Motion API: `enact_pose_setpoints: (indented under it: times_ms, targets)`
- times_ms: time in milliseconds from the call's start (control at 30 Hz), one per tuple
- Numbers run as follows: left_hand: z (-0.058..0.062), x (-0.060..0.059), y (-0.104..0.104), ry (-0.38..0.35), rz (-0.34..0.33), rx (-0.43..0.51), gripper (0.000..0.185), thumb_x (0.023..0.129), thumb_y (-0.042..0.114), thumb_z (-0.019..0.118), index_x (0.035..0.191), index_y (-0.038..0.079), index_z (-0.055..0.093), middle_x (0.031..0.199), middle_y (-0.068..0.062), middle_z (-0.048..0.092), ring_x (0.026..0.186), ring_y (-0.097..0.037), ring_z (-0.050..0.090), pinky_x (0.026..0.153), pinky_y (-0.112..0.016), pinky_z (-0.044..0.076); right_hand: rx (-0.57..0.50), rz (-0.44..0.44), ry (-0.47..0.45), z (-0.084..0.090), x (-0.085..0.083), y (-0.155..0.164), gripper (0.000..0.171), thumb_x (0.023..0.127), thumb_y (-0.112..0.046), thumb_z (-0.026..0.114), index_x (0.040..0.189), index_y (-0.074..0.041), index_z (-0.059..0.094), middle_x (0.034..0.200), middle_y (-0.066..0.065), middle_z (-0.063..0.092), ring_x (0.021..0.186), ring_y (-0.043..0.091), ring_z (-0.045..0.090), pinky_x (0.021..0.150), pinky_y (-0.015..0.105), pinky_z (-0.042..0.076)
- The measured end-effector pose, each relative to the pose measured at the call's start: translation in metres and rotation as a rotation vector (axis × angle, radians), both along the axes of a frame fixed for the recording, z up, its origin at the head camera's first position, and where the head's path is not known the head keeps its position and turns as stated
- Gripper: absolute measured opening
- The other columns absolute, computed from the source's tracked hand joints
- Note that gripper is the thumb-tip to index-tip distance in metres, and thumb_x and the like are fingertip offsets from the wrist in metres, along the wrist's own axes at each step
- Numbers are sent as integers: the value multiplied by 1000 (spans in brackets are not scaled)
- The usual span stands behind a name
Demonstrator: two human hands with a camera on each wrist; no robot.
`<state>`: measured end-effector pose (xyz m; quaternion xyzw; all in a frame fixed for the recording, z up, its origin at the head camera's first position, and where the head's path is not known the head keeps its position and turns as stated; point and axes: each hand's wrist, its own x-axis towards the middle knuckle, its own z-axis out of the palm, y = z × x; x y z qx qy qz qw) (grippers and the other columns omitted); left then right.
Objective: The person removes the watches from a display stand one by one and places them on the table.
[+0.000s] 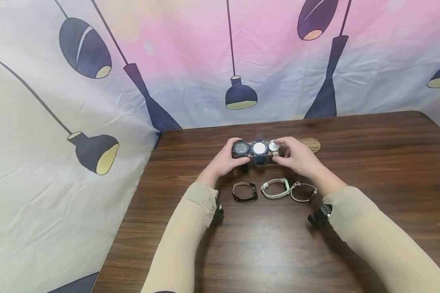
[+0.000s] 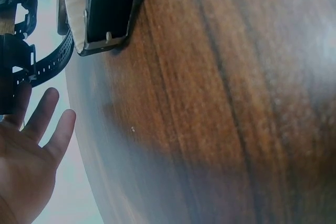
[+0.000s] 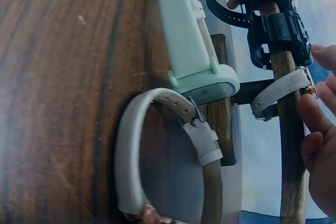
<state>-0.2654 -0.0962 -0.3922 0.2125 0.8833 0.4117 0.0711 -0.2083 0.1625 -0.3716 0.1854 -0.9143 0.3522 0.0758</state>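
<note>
At the far side of the table (image 1: 271, 248), around a wooden bar (image 3: 292, 150): a black watch (image 1: 240, 149), a chunky dark watch (image 1: 259, 149) beside it, and a white-strapped watch (image 1: 274, 146) at the right of the row. On the black watch, the left hand (image 1: 224, 159), thumb below and forefinger above the case, other fingers loosely spread; on the white-strapped watch, the right hand (image 1: 300, 158), pinching the case edge likewise. Expect light weight, stiff cases and softer straps, with smooth faces probably slippery and easily scratched. Best to grasp by the case rims, off the glass, turning gently against likely strap drag.
</note>
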Motion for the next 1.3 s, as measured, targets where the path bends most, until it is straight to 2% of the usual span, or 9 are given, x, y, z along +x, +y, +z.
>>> enact_pose_setpoints:
  times_ms: [200, 700, 767, 867, 1000, 1300]
  targets:
    - [0, 0, 1, 4, -9, 6, 68, 83, 34, 71, 136, 19, 31, 128, -5, 47, 116, -18, 48, 99, -36, 37, 30, 10, -11, 4, -6, 0, 52, 84, -23, 71, 129, -5, 51, 122, 13, 52, 74, 19, 54, 64, 34, 43]
    - [1, 1, 0, 4, -8, 0, 68, 84, 34, 71, 136, 19, 31, 129, -5, 46, 117, -17, 48, 99, -37, 37, 114, 61, -44, 10, -16, -2, 54, 85, -15, 68, 133, -3, 48, 131, 17, 48, 79, 22, 57, 76, 40, 45]
    - [1, 1, 0, 6, -9, -1, 68, 84, 34, 71, 136, 19, 31, 129, -6, 46, 117, -18, 48, 99, -37, 37, 128, 67, -48, 11, -18, -2, 54, 85, -15, 69, 133, -3, 48, 131, 17, 47, 81, 24, 57, 78, 41, 45]
    - [1, 1, -1, 5, -10, -5, 68, 84, 35, 71, 136, 20, 31, 129, -5, 46, 116, -17, 48, 99, -37, 37, 149, 74, -51, 12, -21, -2, 54, 85, -16, 69, 133, -2, 48, 132, 18, 47, 100, 29, 56, 89, 46, 42]
    - [1, 1, -1, -1, -11, -6, 67, 84, 36, 71, 136, 20, 30, 129, -5, 46, 116, -17, 48, 98, -37, 38, 184, 73, -68, 13, -24, -1, 55, 85, -18, 68, 133, -3, 48, 134, 18, 46, 124, 33, 42, 100, 49, 32]
    - [0, 1, -1, 0, -1, -9, 68, 83, 38, 71, 136, 21, 31, 129, -5, 46, 116, -17, 48, 97, -38, 38, 206, 79, -66, 12, -28, 1, 51, 85, -18, 68, 130, -3, 50, 131, 17, 49, 124, 33, 42, 100, 49, 33]
